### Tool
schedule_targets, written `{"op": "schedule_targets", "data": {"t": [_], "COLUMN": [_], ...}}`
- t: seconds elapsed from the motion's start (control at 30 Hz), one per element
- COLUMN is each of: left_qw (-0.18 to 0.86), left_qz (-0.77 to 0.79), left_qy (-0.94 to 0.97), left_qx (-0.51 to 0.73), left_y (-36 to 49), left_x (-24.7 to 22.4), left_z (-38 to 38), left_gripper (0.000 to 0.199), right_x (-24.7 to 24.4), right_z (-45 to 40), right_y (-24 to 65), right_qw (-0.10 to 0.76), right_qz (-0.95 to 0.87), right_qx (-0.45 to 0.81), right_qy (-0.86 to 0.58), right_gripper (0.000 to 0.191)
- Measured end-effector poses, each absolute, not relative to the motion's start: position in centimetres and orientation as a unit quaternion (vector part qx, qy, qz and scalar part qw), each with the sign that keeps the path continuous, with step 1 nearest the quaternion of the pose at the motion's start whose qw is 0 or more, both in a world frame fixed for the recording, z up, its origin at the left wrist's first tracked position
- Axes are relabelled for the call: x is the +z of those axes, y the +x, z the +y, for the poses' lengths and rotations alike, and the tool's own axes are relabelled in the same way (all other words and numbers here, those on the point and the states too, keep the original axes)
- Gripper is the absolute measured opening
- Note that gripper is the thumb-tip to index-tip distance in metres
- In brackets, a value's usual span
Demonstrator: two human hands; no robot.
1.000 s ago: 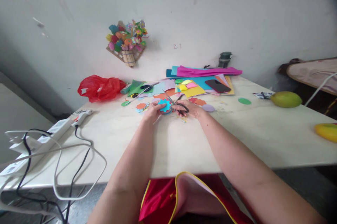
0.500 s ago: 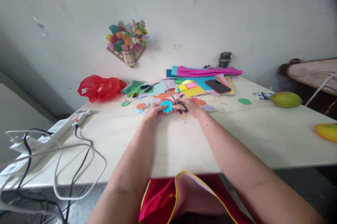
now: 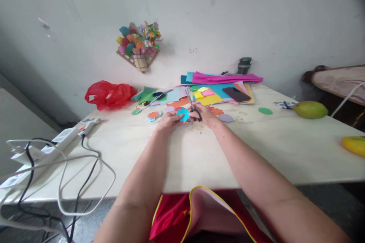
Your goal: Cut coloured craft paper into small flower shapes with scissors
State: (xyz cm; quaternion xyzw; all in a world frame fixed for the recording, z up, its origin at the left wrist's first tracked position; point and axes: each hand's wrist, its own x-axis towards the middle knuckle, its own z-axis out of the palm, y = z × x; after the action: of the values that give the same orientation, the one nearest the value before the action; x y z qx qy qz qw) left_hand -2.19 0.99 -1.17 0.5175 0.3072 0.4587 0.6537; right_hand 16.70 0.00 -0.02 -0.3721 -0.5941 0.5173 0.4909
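The left hand (image 3: 167, 120) pinches a blue paper flower (image 3: 183, 114); the right hand (image 3: 205, 115) grips scissors (image 3: 191, 105), whose handles its fingers mostly hide. The blades' gape is hard to judge. Beyond both hands, paper sheets (image 3: 216, 89) cover the pale counter (image 3: 256, 140) against a white wall (image 3: 256, 18).

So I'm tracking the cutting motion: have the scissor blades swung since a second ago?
Yes. The scissors in the right hand swung upright, tips now toward the yellow paper, over the blue flower.

A pale table (image 3: 199, 151) carries coloured paper sheets (image 3: 216, 89), a red bag (image 3: 110, 94), 2 mangoes (image 3: 310, 109) and a power strip (image 3: 57, 144).
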Motion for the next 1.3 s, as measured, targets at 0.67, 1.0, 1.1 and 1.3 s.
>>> {"op": "schedule_targets", "data": {"t": [0.67, 1.0, 1.1, 1.3], "left_qw": [0.607, 0.551, 0.520, 0.565], "left_qz": [0.296, 0.323, 0.346, 0.324], "left_qy": [0.571, 0.614, 0.608, 0.541], "left_qx": [0.467, 0.463, 0.490, 0.533], "left_y": [-2.0, -1.5, -1.6, -1.9], "left_x": [-0.9, -1.4, -1.7, -1.6], "left_z": [0.5, 1.3, 1.6, 1.6], "left_gripper": [0.085, 0.049, 0.034, 0.035], "right_x": [0.1, -0.1, -0.1, 0.1], "right_z": [0.2, 0.3, 0.3, 0.3], "right_y": [16.8, 16.9, 16.9, 17.1], "right_qw": [0.556, 0.566, 0.558, 0.586], "right_qz": [-0.528, -0.490, -0.489, -0.474], "right_qx": [0.491, 0.522, 0.538, 0.530], "right_qy": [-0.413, -0.409, -0.400, -0.389], "right_gripper": [0.035, 0.029, 0.031, 0.042]}}
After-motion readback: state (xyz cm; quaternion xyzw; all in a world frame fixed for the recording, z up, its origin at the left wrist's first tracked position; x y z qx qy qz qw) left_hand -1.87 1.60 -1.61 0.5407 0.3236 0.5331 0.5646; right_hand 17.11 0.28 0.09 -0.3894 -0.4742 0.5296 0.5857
